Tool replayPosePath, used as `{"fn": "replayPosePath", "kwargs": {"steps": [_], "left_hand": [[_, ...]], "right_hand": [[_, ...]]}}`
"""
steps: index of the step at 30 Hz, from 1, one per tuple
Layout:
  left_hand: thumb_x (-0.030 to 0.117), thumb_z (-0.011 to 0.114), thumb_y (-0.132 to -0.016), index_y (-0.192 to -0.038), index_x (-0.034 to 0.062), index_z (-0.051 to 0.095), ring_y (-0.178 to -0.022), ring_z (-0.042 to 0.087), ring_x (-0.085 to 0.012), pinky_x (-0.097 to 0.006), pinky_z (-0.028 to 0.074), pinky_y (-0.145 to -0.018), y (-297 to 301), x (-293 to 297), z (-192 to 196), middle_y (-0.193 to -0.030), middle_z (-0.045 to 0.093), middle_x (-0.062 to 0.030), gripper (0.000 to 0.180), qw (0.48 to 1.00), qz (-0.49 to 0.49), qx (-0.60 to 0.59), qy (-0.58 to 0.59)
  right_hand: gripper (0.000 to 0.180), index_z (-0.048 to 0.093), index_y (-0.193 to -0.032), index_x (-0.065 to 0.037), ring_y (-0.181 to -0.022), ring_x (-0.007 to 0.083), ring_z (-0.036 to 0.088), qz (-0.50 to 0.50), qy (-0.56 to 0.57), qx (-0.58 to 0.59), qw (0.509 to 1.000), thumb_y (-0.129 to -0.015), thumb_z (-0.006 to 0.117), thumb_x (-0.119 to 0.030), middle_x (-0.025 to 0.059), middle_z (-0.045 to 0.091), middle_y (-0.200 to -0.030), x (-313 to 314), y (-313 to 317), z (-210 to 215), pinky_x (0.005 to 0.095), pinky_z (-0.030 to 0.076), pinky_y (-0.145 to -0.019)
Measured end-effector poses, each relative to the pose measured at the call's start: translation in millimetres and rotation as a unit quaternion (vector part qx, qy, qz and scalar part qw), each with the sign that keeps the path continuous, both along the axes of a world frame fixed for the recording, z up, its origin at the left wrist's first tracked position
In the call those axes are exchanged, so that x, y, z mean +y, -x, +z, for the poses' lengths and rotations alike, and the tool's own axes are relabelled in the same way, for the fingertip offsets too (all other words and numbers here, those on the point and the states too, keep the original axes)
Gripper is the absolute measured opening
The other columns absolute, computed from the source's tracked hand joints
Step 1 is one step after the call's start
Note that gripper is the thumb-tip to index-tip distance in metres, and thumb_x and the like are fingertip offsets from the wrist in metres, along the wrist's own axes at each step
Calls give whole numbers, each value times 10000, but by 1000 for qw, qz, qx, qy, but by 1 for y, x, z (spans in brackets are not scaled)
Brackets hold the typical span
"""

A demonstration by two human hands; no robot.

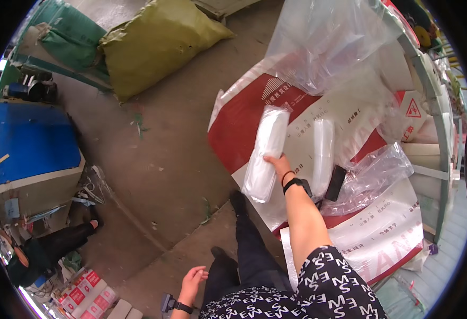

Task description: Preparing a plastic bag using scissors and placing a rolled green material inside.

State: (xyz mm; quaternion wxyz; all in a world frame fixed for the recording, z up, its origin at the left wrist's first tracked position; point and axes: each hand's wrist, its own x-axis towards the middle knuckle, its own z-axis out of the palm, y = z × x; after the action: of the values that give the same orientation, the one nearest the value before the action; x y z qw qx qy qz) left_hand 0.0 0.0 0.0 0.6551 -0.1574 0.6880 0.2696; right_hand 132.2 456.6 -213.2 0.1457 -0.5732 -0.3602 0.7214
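Right hand (277, 162) clasps 1 white plastic-wrapped roll (265, 154) above the red-and-white sack (244, 117), at 12 o'clock. Left hand (192, 279) hangs empty. The slick wrap could slip free.

Concrete floor (180, 159), red-and-white printed sheet (233, 122) spread on it at 2–4 o'clock.
On sheet: sleeve of white stacked items (322, 154), black flat object (335, 183) just beside it, crumpled clear plastic bag (374, 178). On bare floor: olive sack (156, 45) at 11–12, green sack (71, 34) at 10–11, blue-topped box (31, 143) at 9.
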Motion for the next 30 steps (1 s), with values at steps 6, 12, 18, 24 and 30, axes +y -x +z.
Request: {"fn": "replayPosePath", "kwargs": {"steps": [6, 12, 18, 24, 30], "left_hand": [[176, 684, -818, -1400, 47, 304, -1169, 504, -278, -368, 413, -973, 35, 81, 47, -1313, 461, -195, 707, 919, -50, 326, -217], [314, 795, -692, -1441, 67, 187, -1222, 418, -270, -380, 371, -1019, 39, 64, 109, -1346, 371, -125, 996, 849, 207, 346, -341], [431, 637, -784, -1280, -14, 436, -1049, 569, -210, -327, 482, -883, 25, -113, 157, -1176, 557, -119, 696, 791, 411, 154, -427], [376, 651, -761, -1242, -26, 466, -932, 631, -214, -320, 519, -810, -36, -268, 194, -1083, 615, -121, 653, 725, 441, 245, -469], [338, 683, -692, -1277, -36, 425, -973, 618, -240, -339, 517, -836, -94, -373, 234, -1127, 593, -145, 741, 698, 403, 326, -493]], "right_hand": [[603, 508, -1131, 26, -939, 247, 614, 268, -77, 92, 956, -661, 781, -236, 148, 624, -1047, -119, 88, 101, 343, 487, -830], [530, 498, -1151, -4, -1002, 312, 557, 453, -333, 121, 818, -775, 671, -335, 170, 555, -1079, -270, 121, 294, 382, 479, -826], [431, 508, -1222, -41, -994, 232, 558, 540, -359, 333, 685, -817, 620, -139, 105, 514, -1191, -367, 99, 407, 291, 507, -775], [298, 579, -1132, -56, -888, 147, 602, 498, -252, 354, 751, -836, 613, -44, 66, 589, -1074, -474, 82, 423, 250, 503, -742], [233, 590, -1051, -48, -750, 110, 621, 611, -285, 434, 598, -863, 643, -174, 63, 632, -836, -594, 56, 458, 236, 494, -678]]}}
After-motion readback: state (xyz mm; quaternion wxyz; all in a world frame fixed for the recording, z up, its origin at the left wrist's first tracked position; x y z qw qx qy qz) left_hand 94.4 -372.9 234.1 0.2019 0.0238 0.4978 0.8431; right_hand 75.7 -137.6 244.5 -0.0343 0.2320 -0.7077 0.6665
